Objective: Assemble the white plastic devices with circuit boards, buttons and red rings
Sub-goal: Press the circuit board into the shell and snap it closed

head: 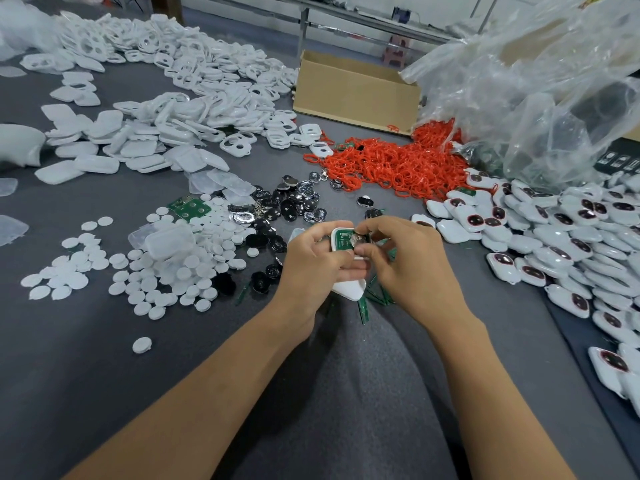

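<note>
Grey felt bench [311, 393], red rings [398, 161] heaped beyond. We find L hand [311, 261] gripping white shell [335, 237] w/ circuit board [344, 239] face-up, bench centre. R hand [408, 268], nearer, pinches round disc [358, 240] at board's right end.

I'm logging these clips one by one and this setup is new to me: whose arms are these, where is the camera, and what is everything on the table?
There is no machine here. A person works with two bare hands, and the single picture comes from a camera worn on their head, looking down.

The left hand holds a white shell with a green circuit board inside. The right hand pinches a silver disc against that board.

On the grey table lie white buttons, empty shells, red rings and black and silver pieces. Finished devices are piled on the right. A cardboard box and a clear plastic bag sit behind.
</note>
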`<action>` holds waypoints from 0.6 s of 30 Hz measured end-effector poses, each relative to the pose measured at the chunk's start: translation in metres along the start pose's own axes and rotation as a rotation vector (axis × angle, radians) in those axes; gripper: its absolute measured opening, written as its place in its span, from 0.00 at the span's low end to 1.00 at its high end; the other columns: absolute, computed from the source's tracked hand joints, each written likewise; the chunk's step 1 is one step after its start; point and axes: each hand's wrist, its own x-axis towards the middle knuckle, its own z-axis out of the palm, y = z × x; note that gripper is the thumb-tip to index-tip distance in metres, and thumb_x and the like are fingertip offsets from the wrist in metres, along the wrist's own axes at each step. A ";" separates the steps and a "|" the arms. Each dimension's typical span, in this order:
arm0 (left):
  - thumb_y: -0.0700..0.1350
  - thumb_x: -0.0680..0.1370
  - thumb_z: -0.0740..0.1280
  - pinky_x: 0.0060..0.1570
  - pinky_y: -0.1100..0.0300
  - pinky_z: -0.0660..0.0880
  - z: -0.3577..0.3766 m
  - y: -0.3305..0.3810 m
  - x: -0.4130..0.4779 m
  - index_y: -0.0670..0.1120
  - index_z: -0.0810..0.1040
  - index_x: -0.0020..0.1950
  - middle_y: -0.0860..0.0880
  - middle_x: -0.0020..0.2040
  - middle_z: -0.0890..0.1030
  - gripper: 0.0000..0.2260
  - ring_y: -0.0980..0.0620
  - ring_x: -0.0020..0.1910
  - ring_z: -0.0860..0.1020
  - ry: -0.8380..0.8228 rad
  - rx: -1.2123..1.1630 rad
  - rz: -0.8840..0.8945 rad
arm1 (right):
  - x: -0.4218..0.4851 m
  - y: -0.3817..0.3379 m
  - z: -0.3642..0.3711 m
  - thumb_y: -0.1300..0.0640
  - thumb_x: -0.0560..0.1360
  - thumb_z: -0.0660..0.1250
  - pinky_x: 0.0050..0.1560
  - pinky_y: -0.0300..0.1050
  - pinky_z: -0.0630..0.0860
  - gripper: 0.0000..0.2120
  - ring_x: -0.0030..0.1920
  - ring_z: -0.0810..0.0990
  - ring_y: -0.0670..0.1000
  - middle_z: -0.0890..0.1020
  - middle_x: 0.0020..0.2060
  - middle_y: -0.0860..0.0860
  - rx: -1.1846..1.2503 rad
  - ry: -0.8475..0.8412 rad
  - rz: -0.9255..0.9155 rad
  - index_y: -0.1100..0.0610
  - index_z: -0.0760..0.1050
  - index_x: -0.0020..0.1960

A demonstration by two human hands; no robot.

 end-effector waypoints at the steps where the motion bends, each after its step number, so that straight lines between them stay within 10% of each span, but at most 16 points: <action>1: 0.26 0.75 0.62 0.39 0.59 0.81 0.000 0.000 0.000 0.41 0.78 0.56 0.45 0.41 0.85 0.16 0.47 0.37 0.84 0.000 0.000 0.001 | 0.000 0.000 0.000 0.66 0.71 0.71 0.44 0.52 0.77 0.09 0.41 0.81 0.53 0.84 0.43 0.52 -0.003 0.001 0.000 0.59 0.80 0.50; 18: 0.31 0.78 0.63 0.38 0.58 0.82 0.001 0.000 0.000 0.41 0.78 0.55 0.45 0.40 0.85 0.09 0.47 0.36 0.84 0.028 0.001 -0.002 | 0.000 -0.003 0.000 0.65 0.71 0.72 0.45 0.48 0.77 0.09 0.40 0.81 0.52 0.84 0.43 0.52 -0.003 -0.018 0.039 0.59 0.81 0.50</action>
